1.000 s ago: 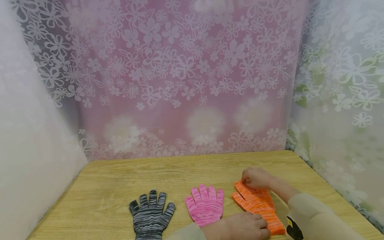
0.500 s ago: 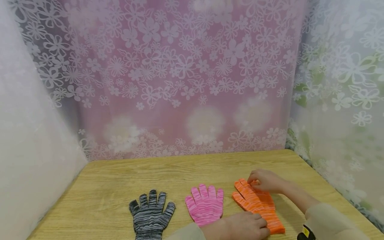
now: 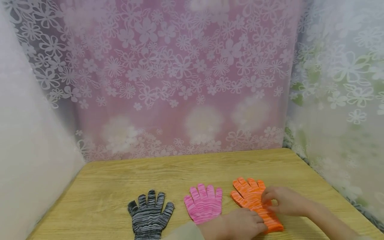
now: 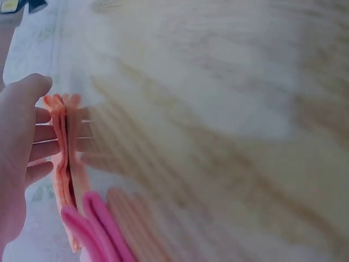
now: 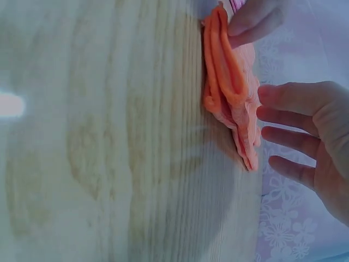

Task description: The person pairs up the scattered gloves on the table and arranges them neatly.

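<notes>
An orange striped knit glove [image 3: 246, 190] lies flat on the wooden table, fingers pointing away. My left hand [image 3: 240, 222] rests on it near the cuff, fingers fairly straight. Over the glove's right side my right hand [image 3: 283, 200] touches the knit with lightly bent fingers. In the right wrist view the right hand's fingers [image 5: 289, 139] are spread and extended toward the orange glove [image 5: 232, 71], whose cuff opening gapes slightly. A pink glove [image 3: 204, 203] lies left of the orange one, its lower part behind my left forearm.
A black and grey striped glove [image 3: 151, 216] lies farther left, fingers spread. The wooden table [image 3: 180, 170] has a pink floral curtain [image 3: 180, 83] behind it. Pale sheets hang along the left side [image 3: 36, 150] and right side [image 3: 339, 140].
My right hand has moved from the orange glove's fingertips down to the right side of its palm, uncovering its fingers, which now show spread apart. The left hand stays near the cuff.
</notes>
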Demonstrator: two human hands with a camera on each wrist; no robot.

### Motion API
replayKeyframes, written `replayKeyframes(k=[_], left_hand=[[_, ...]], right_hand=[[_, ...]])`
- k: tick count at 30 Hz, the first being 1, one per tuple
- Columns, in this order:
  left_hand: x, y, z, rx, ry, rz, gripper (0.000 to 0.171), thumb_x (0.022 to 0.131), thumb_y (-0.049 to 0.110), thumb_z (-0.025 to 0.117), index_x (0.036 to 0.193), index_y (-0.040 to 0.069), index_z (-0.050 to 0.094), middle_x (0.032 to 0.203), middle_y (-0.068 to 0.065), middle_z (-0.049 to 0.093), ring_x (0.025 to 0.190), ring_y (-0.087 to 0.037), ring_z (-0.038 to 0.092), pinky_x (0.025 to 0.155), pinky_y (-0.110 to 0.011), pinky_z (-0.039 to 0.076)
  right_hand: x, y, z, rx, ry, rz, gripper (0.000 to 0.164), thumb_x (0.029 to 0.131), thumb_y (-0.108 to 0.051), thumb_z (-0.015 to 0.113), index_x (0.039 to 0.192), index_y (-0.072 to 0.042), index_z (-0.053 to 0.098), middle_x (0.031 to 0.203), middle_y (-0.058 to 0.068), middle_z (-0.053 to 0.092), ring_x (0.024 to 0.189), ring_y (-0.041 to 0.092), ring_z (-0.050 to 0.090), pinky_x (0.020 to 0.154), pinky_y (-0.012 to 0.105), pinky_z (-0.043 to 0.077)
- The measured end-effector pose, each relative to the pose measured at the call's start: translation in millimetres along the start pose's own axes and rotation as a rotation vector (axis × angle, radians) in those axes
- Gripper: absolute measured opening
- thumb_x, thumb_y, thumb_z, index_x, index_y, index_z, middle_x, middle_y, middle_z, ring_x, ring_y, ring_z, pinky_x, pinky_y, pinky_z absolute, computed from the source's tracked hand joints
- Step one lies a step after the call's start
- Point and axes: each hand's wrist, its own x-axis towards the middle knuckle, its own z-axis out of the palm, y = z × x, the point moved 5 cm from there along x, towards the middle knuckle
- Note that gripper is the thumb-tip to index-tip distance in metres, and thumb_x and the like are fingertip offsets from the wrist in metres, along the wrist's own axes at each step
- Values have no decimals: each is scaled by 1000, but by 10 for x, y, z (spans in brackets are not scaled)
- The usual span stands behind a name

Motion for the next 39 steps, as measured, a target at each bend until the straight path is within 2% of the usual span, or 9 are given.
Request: replayKeyframes(k=[2, 5, 9, 15, 19, 23, 31, 36, 39], left_hand=[[-17, -28, -39, -3, 39, -6, 31, 95, 47, 43, 114, 28, 58, 108, 20, 54, 100, 7, 47, 87, -12, 35], [-63, -94, -105, 62, 135, -26, 24, 95, 44, 44, 99, 27, 60, 93, 19, 56, 85, 5, 51, 79, -12, 38], [-105, -271, -136, 129, 165, -127, 20, 95, 40, 46, 93, 26, 61, 88, 15, 57, 82, 1, 53, 76, -15, 39], [-140, -580, -58, 106, 26, -306, 21, 96, 34, 46, 109, 27, 60, 104, 14, 57, 98, -3, 53, 85, -21, 38], [-144, -643, -8, 51, -75, -341, 29, 97, 34, 43, 124, 31, 55, 122, 16, 53, 114, -4, 47, 94, -25, 35], [-146, -611, 36, 41, -125, -330, 31, 96, 36, 44, 126, 33, 54, 127, 17, 50, 119, -4, 44, 98, -28, 33], [-154, -527, 96, 129, -146, -340, 34, 98, 39, 39, 127, 29, 53, 124, 14, 50, 117, -5, 45, 95, -27, 35], [-166, -485, 88, 117, -167, -365, 35, 98, 37, 38, 126, 26, 55, 124, 12, 50, 115, -6, 46, 95, -26, 35], [-163, -515, 48, 84, -127, -378, 31, 97, 37, 40, 116, 24, 62, 115, 11, 56, 108, -7, 51, 91, -26, 37]], right_hand=[[-30, -35, 20, 20, -1, -23, 14, 80, -13, 71, 91, -21, 68, 94, -12, 59, 80, 4, 56, 61, 25, 46], [-44, -57, 50, 46, -7, -37, 16, 78, -11, 72, 90, -21, 68, 92, -13, 57, 76, 1, 54, 58, 23, 45], [-41, -74, 78, 43, -24, -46, 16, 76, -12, 73, 87, -22, 67, 91, -13, 56, 73, -1, 51, 57, 20, 43], [-10, -96, 94, 2, -44, -59, 16, 75, -12, 74, 83, -24, 67, 90, -14, 54, 72, -3, 49, 57, 19, 42], [-2, -100, 98, -8, -51, -45, 18, 75, -11, 74, 83, -25, 66, 89, -15, 54, 71, -3, 49, 56, 20, 42], [-15, -118, 111, 5, -40, -64, 18, 75, -10, 74, 83, -24, 66, 88, -14, 54, 70, -3, 48, 56, 18, 41], [-31, -113, 127, 8, -35, -49, 19, 75, -10, 74, 84, -24, 65, 89, -14, 53, 69, -3, 47, 55, 18, 41], [-41, -115, 130, 13, -34, -50, 18, 75, -10, 74, 84, -24, 66, 89, -14, 54, 69, -3, 48, 56, 18, 41], [-40, -124, 127, 5, -24, -64, 19, 75, -9, 74, 83, -24, 66, 88, -14, 53, 69, -3, 47, 56, 18, 41]])
